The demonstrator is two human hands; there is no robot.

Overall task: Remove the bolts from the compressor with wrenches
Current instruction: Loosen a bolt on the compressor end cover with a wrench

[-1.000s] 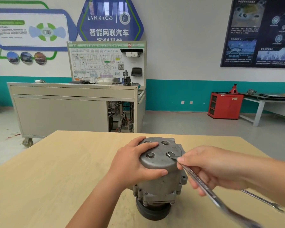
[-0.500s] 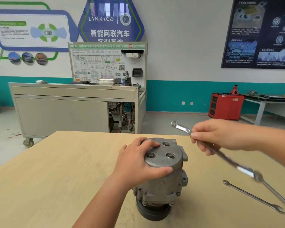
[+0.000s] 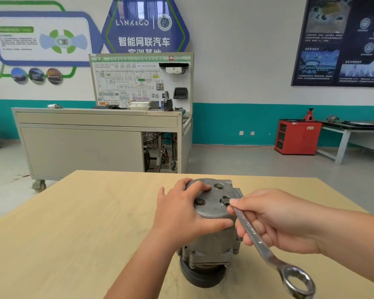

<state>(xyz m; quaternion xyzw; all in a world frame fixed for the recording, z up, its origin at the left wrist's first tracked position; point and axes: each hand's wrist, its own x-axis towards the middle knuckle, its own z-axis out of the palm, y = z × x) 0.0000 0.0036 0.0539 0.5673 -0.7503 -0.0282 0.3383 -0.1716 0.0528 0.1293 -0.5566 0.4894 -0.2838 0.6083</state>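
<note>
The compressor (image 3: 214, 231) stands on the counter (image 3: 73, 234), the left hand (image 3: 179, 212) clasping its top and the right hand's (image 3: 274, 221) grip closed round a wrench (image 3: 253, 234) set on its right-side bolt (image 3: 225, 200), with all three visible bolts (image 3: 219, 186) seemingly seated, so none looks removed yet.

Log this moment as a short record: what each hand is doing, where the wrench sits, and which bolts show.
left hand: grips the top of the compressor
right hand: holds the wrench by its shaft
wrench tip: at the near-right bolt
wrench ring end: free, toward the camera
other bolts showing: far bolt, left bolt
surface: wooden table
</note>
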